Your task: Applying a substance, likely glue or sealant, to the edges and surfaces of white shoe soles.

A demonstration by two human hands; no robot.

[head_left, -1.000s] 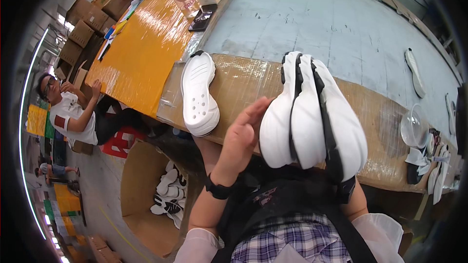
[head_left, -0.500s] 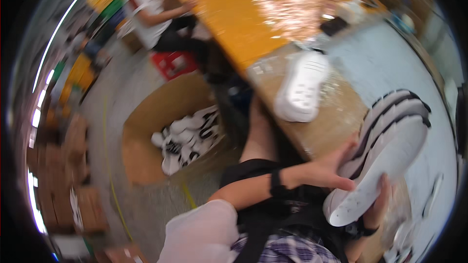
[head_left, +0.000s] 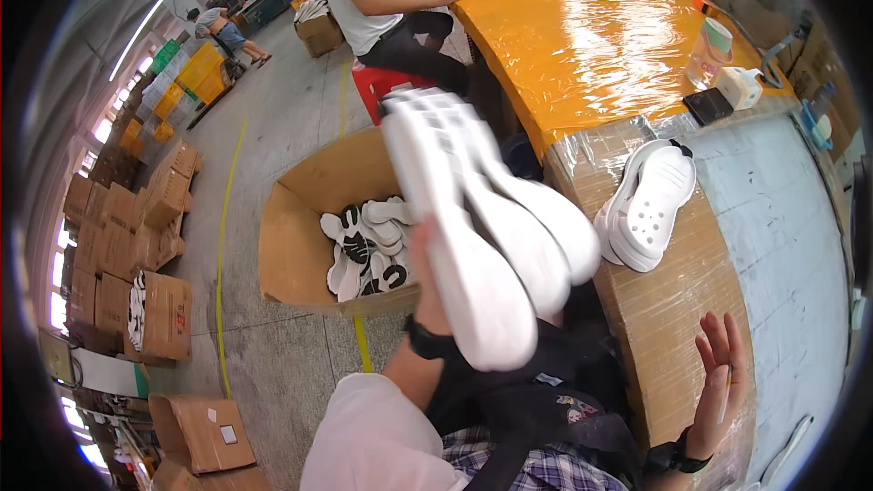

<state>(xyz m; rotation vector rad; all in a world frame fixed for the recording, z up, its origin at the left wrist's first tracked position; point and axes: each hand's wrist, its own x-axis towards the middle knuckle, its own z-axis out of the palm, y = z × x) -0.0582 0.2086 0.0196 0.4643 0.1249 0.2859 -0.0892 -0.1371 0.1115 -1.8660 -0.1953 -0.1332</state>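
My left hand (head_left: 429, 284) holds up a stack of white shoe soles (head_left: 486, 282), over the box side of my lap. They are blurred by motion, and most of my left fingers are hidden behind them. My right hand (head_left: 721, 386) is raised palm-up near the taped table edge, fingers apart, away from the soles. A thin pale strip shows against its fingers; I cannot tell what it is. Another small stack of white soles (head_left: 657, 205), with holes in the top one, lies on the brown-taped table part (head_left: 668, 327).
A large open carton (head_left: 305, 184) of black and white soles stands on the floor at left. An orange table (head_left: 536, 27) bears a phone (head_left: 707, 107), a lidded cup (head_left: 709, 53) and papers. A seated person (head_left: 382, 9) is beyond; cartons (head_left: 114, 236) are stacked far left.
The stack of soles has swung left from the table side to over my lap, in my left hand. My right hand has let go of it and opened. The view has shifted too.
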